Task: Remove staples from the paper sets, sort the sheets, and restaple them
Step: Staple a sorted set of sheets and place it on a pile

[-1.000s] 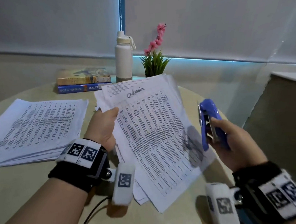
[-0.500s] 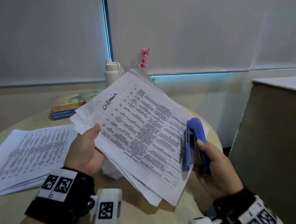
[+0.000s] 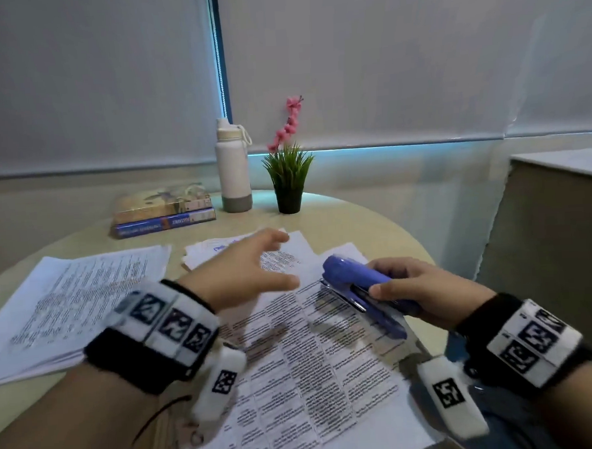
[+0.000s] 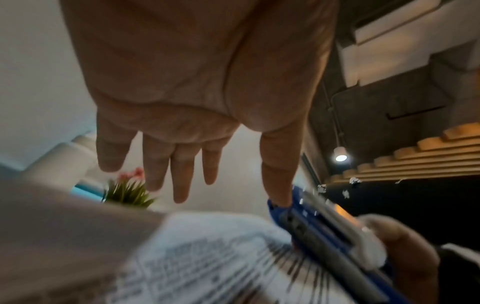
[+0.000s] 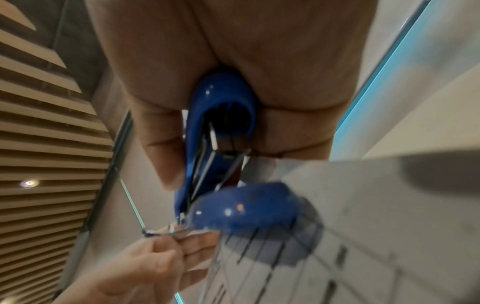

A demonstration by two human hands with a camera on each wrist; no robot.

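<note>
My right hand (image 3: pixel 406 289) grips a blue stapler (image 3: pixel 361 294), fingers curled round its body. The stapler's jaws sit over the far right corner of a printed paper set (image 3: pixel 312 360), which lies low across the front of the table. My left hand (image 3: pixel 255 267) hovers just left of the stapler with straight, spread fingers (image 4: pixel 179 174) and holds nothing. In the right wrist view the stapler (image 5: pixel 221 144) clamps the paper (image 5: pixel 363 226) while the left hand (image 5: pixel 155 263) is close to its tip. A thick stack of sheets (image 3: pixel 69 305) lies at the left.
More loose sheets (image 3: pixel 289 250) with blue handwriting lie beyond my left hand. At the back of the round table (image 3: pixel 373 227) are two stacked books (image 3: pixel 163 210), a white bottle (image 3: pixel 232 169) and a small potted plant (image 3: pixel 288 176). A cabinet (image 3: pixel 559 227) stands to the right.
My left hand has let go of the paper set it held up and opened. The set has come down to the table, with the stapler now over its corner.
</note>
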